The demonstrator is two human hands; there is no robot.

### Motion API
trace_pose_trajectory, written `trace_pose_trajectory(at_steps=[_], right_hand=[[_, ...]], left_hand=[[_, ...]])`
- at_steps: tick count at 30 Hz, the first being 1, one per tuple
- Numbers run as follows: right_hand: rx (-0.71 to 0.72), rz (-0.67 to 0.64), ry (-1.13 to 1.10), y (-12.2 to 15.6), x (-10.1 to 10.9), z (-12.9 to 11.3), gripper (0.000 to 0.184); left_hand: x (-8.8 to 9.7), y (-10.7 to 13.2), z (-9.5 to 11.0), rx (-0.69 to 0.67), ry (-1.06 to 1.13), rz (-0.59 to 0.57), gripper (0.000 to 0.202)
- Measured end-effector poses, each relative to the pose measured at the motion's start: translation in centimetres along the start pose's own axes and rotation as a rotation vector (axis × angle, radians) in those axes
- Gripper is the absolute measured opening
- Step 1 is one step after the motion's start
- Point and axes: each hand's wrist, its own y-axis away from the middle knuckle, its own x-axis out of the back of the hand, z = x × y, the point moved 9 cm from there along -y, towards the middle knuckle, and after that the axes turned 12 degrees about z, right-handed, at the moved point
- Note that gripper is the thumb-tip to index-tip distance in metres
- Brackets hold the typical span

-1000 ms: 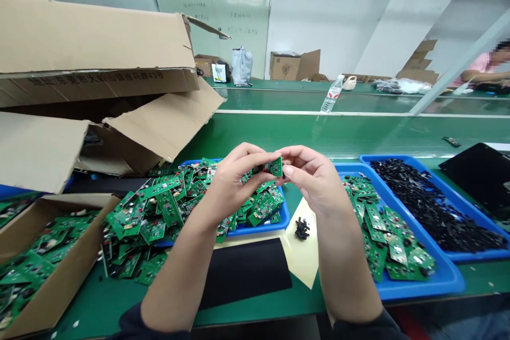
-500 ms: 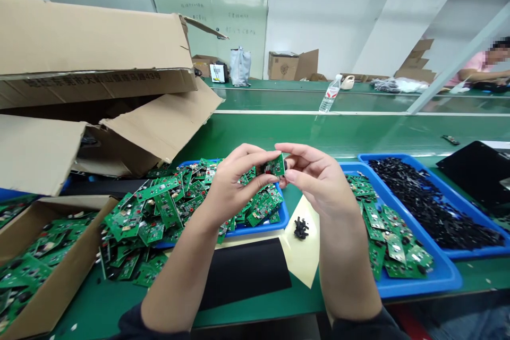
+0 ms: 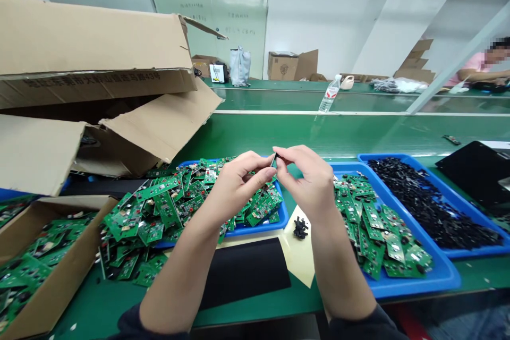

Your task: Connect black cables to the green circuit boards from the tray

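Both my hands are raised together over the green bench. My left hand [image 3: 235, 183] and my right hand [image 3: 308, 178] pinch one small green circuit board [image 3: 274, 159] between their fingertips; it is turned edge-on, so little of it shows. Below my left hand a blue tray [image 3: 283, 217] is heaped with green circuit boards [image 3: 175, 199]. Under my right wrist a second blue tray [image 3: 434, 276] holds more boards [image 3: 378, 228]. A small cluster of black parts [image 3: 300, 228] lies on a pale sheet between the trays.
A third blue tray [image 3: 486, 249] of black parts sits at the right. Cardboard boxes [image 3: 91, 53] stand at the left, one [image 3: 59, 276] holding boards. A black mat [image 3: 243, 271] lies near the front edge. A water bottle [image 3: 330, 94] and another person [image 3: 484, 66] are across the conveyor.
The board has been turned from face-on to edge-on between my fingertips. My right hand has closed in toward my left and rolled over.
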Motion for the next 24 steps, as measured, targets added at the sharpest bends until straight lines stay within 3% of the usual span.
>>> trace_pose_trajectory(at_steps=[2, 8, 13, 19, 24], right_hand=[[0.038, -0.009, 0.023, 0.0, -0.1, 0.1, 0.021], [-0.055, -0.082, -0.112, -0.1, -0.2, 1.3, 0.01], [0.099, 0.009, -0.005, -0.1, 0.0, 1.3, 0.014], [0.171, 0.028, 0.077, -0.2, 0.3, 1.5, 0.022], [0.062, 0.015, 0.182, -0.1, 2.6, 3.2, 0.027]], left_hand=[[-0.1, 0.0, -0.6, 0.085, 0.043, -0.022, 0.023], [-1.2, 0.7, -2.1, 0.358, 0.327, -0.081, 0.03], [-3.0, 1.4, -3.1, 0.539, 0.571, -0.076, 0.032], [-3.9, 1.9, -2.0, 0.503, 0.648, -0.097, 0.036], [-2.5, 2.3, -0.2, 0.394, 0.41, -0.095, 0.037]])
